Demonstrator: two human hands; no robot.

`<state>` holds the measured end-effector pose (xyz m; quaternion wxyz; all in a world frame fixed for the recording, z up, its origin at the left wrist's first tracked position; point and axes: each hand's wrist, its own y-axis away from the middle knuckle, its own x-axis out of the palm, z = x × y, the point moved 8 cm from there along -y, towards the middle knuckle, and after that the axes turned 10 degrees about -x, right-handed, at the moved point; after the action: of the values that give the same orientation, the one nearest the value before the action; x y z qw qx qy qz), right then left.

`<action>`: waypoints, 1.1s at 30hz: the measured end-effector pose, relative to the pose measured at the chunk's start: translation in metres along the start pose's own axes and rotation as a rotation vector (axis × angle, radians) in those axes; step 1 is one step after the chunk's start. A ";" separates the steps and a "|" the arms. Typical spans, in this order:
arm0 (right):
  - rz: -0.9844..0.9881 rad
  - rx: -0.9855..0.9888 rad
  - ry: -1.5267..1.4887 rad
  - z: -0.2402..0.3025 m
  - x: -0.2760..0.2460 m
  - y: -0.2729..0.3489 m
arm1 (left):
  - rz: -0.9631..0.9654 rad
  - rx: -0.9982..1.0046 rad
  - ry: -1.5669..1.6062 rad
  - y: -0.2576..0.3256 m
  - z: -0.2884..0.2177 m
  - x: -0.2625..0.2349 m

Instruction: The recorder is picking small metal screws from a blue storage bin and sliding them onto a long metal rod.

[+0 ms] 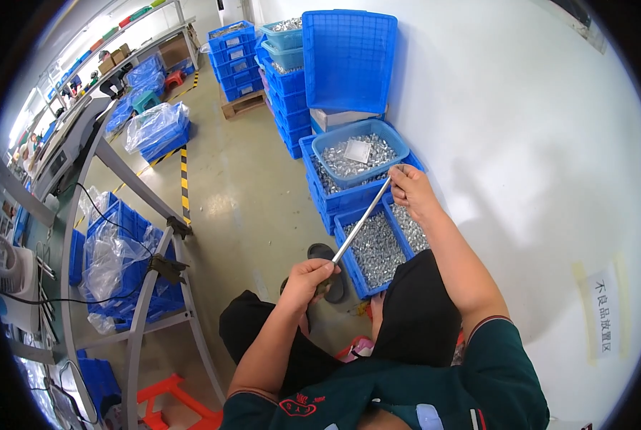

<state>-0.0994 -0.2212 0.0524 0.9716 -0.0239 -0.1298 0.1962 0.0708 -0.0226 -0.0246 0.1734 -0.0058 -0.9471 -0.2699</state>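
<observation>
A thin silvery rod (363,219) slants between my hands, its upper end toward the wall. My left hand (312,280) is closed round its lower end, above my knees. At the upper end, the fingers of my right hand (412,189) pinch it. Beneath the rod stands a blue divided bin (364,290) with many small silvery metal parts (375,251) in it. Just beyond my right hand, a light-blue tub (329,140) holds more such parts and a small white card (357,150). The tub rests on a larger blue crate (324,206).
Stacked blue crates (289,107) line the wall, with an upright blue crate (349,61) beside them. A grey-framed workbench (140,315) stands at the left, plastic-covered crates (120,251) beneath it. An orange stool (173,401) is at lower left. The white wall (542,179) closes the right side.
</observation>
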 end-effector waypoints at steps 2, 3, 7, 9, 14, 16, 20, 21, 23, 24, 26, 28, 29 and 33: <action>0.011 0.013 -0.113 0.001 0.005 -0.001 | 0.001 0.012 0.006 -0.001 0.002 -0.001; 0.011 0.014 -0.115 0.001 0.003 0.000 | 0.003 0.025 0.012 -0.003 0.004 -0.003; 0.095 0.159 -0.007 -0.009 0.000 0.004 | -0.086 0.055 -0.094 -0.007 0.005 -0.012; 0.075 0.127 -0.104 -0.008 -0.001 0.003 | -0.063 0.021 -0.072 -0.004 0.002 -0.005; 0.024 0.136 -0.094 -0.010 -0.003 0.002 | -0.112 0.151 -0.128 -0.009 0.002 0.000; -0.021 0.107 -0.023 -0.008 -0.008 0.002 | -0.168 0.237 -0.186 -0.007 -0.006 -0.001; 0.072 0.215 -0.258 -0.013 0.004 0.009 | -0.020 0.027 -0.016 -0.008 -0.002 0.002; 0.108 0.201 -0.271 -0.011 0.010 0.010 | 0.003 0.006 0.015 -0.007 -0.002 0.004; 0.155 0.183 -0.295 -0.008 0.014 0.011 | 0.004 0.012 0.006 -0.005 -0.007 0.007; 0.155 0.181 -0.293 -0.007 0.013 0.011 | 0.002 0.015 -0.002 -0.005 -0.008 0.008; 0.194 0.223 -0.267 -0.008 0.018 0.015 | 0.006 0.025 0.011 -0.006 -0.007 0.008; 0.223 0.240 -0.207 -0.011 0.022 0.017 | 0.012 0.032 0.026 -0.005 -0.007 0.008; 0.250 0.258 -0.147 -0.013 0.024 0.019 | 0.016 0.027 0.020 -0.004 -0.008 0.009; 0.379 0.436 -0.024 -0.027 0.041 0.033 | 0.009 0.015 0.027 -0.006 -0.009 0.006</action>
<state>-0.0683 -0.1753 0.0326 0.8983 0.1638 -0.0891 0.3979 0.0672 -0.0329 -0.0180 0.1874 -0.0053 -0.9467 -0.2619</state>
